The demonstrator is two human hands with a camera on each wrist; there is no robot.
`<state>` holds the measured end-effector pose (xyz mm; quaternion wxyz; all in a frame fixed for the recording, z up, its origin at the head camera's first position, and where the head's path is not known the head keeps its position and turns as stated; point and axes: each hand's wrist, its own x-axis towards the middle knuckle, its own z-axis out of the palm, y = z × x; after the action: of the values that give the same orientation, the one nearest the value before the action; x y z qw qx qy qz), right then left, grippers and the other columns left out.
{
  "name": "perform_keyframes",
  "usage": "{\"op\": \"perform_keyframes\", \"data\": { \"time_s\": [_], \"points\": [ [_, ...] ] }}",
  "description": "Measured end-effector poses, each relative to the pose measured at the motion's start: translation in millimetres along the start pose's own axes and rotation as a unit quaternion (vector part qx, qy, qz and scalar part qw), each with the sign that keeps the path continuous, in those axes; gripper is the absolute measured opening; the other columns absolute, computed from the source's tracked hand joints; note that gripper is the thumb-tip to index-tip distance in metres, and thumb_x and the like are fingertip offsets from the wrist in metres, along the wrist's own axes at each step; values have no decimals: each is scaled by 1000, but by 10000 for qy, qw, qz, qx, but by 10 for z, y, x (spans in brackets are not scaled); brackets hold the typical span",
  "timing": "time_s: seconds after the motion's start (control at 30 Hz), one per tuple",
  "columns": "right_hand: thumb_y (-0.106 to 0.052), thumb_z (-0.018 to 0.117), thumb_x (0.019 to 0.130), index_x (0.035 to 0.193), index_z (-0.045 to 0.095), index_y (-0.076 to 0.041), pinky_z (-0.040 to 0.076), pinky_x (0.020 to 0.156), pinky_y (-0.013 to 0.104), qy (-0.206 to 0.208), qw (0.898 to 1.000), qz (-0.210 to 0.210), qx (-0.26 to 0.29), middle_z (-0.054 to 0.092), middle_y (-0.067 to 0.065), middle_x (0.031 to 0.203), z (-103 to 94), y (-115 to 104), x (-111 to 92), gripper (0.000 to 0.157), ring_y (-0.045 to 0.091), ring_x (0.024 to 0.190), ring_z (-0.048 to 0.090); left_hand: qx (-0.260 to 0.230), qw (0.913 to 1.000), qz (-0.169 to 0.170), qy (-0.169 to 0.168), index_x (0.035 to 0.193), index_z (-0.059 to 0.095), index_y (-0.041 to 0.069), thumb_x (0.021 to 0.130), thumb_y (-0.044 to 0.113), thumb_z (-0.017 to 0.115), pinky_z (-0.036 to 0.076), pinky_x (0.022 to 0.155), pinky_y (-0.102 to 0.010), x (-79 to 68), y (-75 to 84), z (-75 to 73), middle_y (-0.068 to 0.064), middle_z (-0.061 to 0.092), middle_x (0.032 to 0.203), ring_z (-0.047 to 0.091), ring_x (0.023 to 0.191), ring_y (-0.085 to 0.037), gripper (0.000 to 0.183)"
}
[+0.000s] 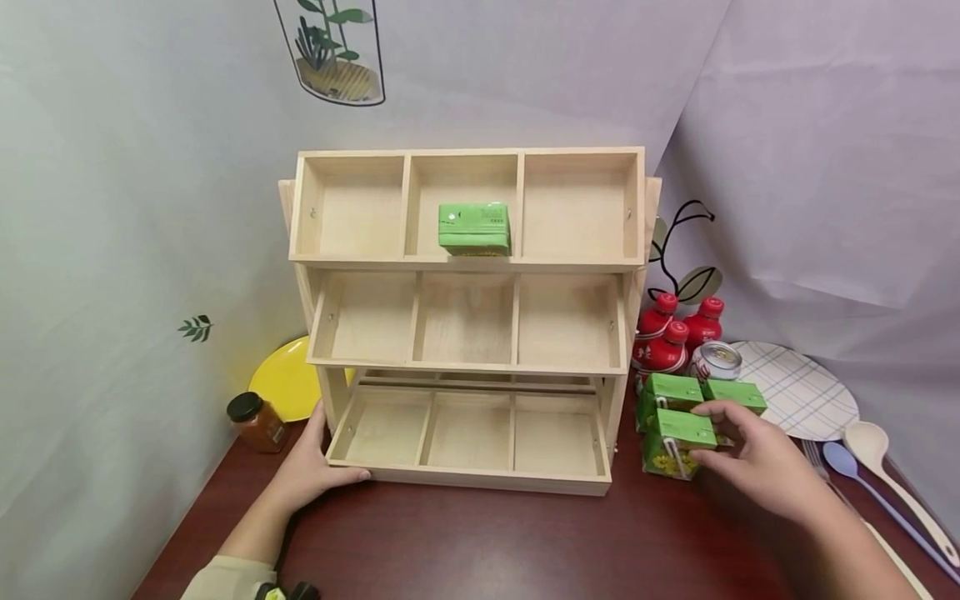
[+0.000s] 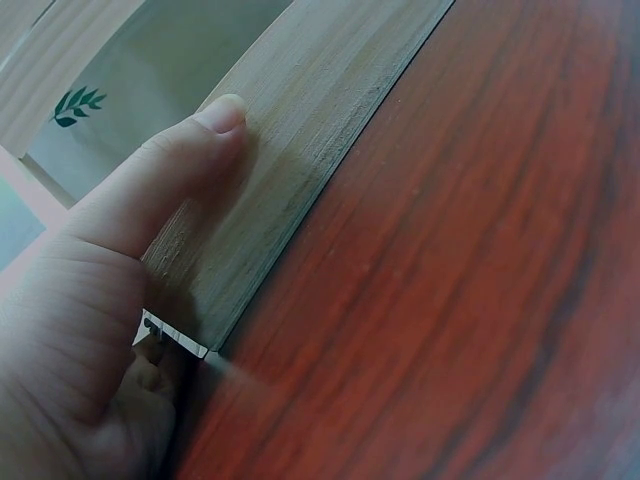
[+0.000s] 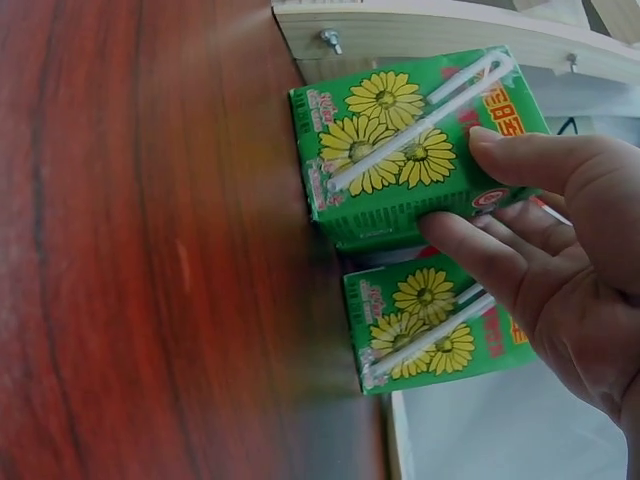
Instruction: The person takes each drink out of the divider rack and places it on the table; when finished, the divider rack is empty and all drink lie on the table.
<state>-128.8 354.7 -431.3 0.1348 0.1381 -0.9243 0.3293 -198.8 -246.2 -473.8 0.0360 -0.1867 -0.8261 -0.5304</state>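
Note:
A three-tier wooden rack [image 1: 468, 479] stands on the table, each tier split into three compartments. My left hand [image 1: 307, 467] grips the bottom tier's left front corner, its thumb [image 2: 222, 115] lying along the front board. To the right of the rack are three green drink cartons with yellow flowers and straws. My right hand [image 1: 761, 458] pinches the front carton [image 1: 678, 442], with the thumb on the straw face and the index finger on a side. Another carton [image 3: 430, 320] sits close beside it in the right wrist view. One more carton [image 1: 474, 227] lies in the top middle compartment.
Red-capped bottles [image 1: 663, 350] and a can [image 1: 716, 361] stand behind the cartons. A checked plate [image 1: 798, 387], a cream spoon [image 1: 870, 442], a blue spoon [image 1: 843, 458] and a fork are at far right. At left are a jar [image 1: 258, 422] and a yellow plate [image 1: 288, 379].

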Motion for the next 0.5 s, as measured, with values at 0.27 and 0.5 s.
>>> {"op": "perform_keyframes", "data": {
  "time_s": [0.27,0.5],
  "points": [
    [-15,83,76,120,56,-18,48,78,12,-46,9999,-19,89,65,1,107,21,61,8,52,0,100,59,13,10000,-23,14,156,9,21,54,14,96,41,92,-18,-2,7,-3,-15,31,149,42,125,-35,135],
    [-12,84,75,121,55,-15,52,73,17,-21,9999,-73,-104,66,5,107,27,51,3,54,4,98,61,70,10000,-55,17,156,8,21,54,14,96,40,92,-17,-8,9,2,-15,31,149,42,125,-34,135]
  ]
}}
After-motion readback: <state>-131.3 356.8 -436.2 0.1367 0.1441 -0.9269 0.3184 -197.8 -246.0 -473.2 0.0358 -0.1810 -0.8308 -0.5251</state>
